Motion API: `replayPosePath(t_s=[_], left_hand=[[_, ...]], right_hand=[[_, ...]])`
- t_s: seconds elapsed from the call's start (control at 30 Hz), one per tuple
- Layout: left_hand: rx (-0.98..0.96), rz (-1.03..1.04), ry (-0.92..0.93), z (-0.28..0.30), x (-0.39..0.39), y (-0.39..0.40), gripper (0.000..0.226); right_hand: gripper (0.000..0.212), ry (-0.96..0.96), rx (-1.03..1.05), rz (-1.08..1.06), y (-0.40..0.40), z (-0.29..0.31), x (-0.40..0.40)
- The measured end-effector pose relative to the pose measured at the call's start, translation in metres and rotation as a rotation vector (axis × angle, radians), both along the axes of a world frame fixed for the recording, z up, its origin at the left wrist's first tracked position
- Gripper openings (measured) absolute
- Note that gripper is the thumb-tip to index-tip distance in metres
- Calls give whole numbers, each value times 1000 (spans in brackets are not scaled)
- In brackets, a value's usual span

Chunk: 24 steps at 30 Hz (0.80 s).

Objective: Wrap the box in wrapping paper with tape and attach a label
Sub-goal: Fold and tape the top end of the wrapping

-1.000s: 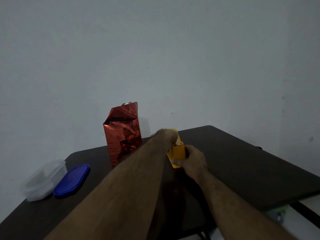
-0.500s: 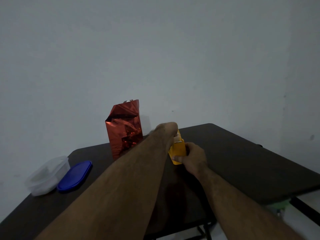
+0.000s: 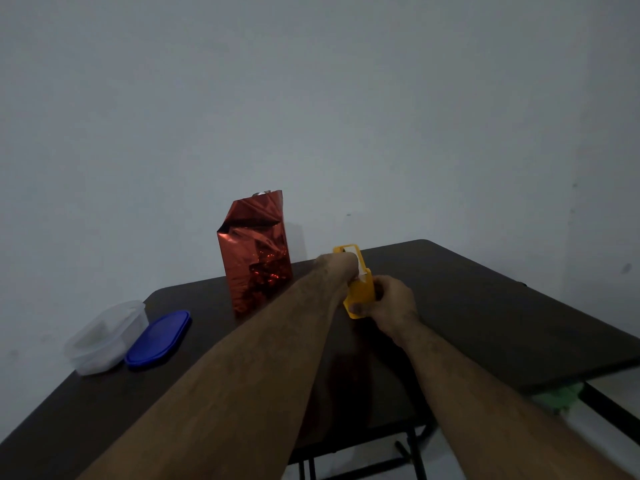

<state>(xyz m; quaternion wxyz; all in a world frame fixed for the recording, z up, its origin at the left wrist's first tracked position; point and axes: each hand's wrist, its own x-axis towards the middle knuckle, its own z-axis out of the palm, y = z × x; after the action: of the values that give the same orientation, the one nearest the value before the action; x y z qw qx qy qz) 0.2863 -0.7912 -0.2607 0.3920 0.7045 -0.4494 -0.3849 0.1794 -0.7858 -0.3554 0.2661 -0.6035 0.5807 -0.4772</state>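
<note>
Bare grey wall (image 3: 311, 98) behind; dark table (image 3: 485, 323) below. Near the left edge: clear tub (image 3: 104, 337), blue lid (image 3: 157, 339) touching it. Toward the back edge, middle: box in red foil wrapping paper (image 3: 254, 251), upright, long axis vertical, top fold loose and not yet sealed. Just right of it and nearer: yellow tape dispenser (image 3: 360, 289), off the tabletop, long axis tilted up and away, tape end uppermost. Left hand (image 3: 341, 268) at that upper end, fingers hidden behind the wrist, grip impossible to tell. Right hand (image 3: 389, 303) curled around the dispenser's lower body. Box left of both hands, closer to the left one.
</note>
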Motion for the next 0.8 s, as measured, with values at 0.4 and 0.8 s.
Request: replayPosePath(t_s=[0.4, 0.8], left_hand=[[-95, 118, 90, -13, -4, 12, 45], [-99, 93, -53, -21, -6, 12, 38]], right_hand=[[75, -19, 40, 41, -6, -2, -6], [72, -21, 46, 48, -11, -4, -6]])
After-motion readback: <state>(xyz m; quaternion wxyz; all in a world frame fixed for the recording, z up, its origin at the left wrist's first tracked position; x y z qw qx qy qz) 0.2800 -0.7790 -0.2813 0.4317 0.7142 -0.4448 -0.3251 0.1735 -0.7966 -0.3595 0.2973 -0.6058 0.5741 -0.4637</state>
